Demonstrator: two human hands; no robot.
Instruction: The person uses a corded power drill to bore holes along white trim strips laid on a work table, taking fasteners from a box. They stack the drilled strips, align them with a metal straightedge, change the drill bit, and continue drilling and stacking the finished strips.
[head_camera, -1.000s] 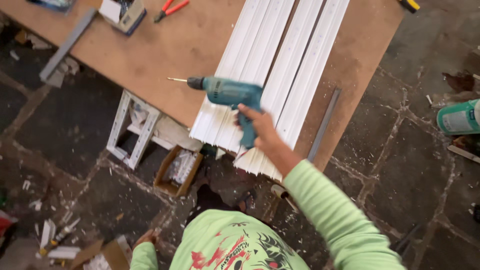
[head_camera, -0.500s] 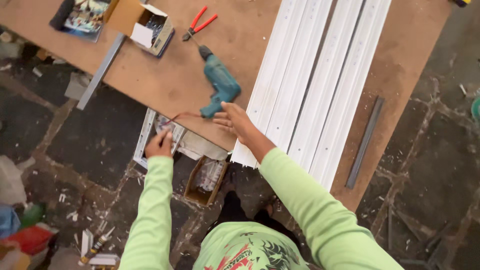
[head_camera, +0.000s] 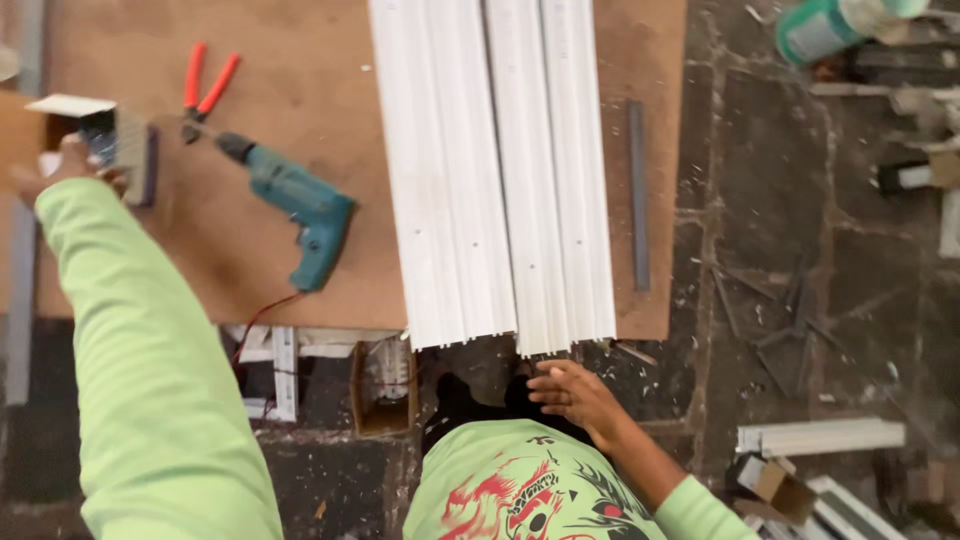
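Head view, left hand (head_camera: 60, 165) at small open box (head_camera: 95, 135)

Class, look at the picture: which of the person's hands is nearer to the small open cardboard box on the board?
Left. The left hand touches the box at the board's far left; the right hand hangs below the white panels, far away.

- Brown board table (head_camera: 280, 60) fills the upper left.
- White strips (head_camera: 495, 170) lie centre frame.
- Teal drill (head_camera: 300, 205), red pliers (head_camera: 205, 85) left of them.
- Grey bar (head_camera: 637, 195) on the right edge.
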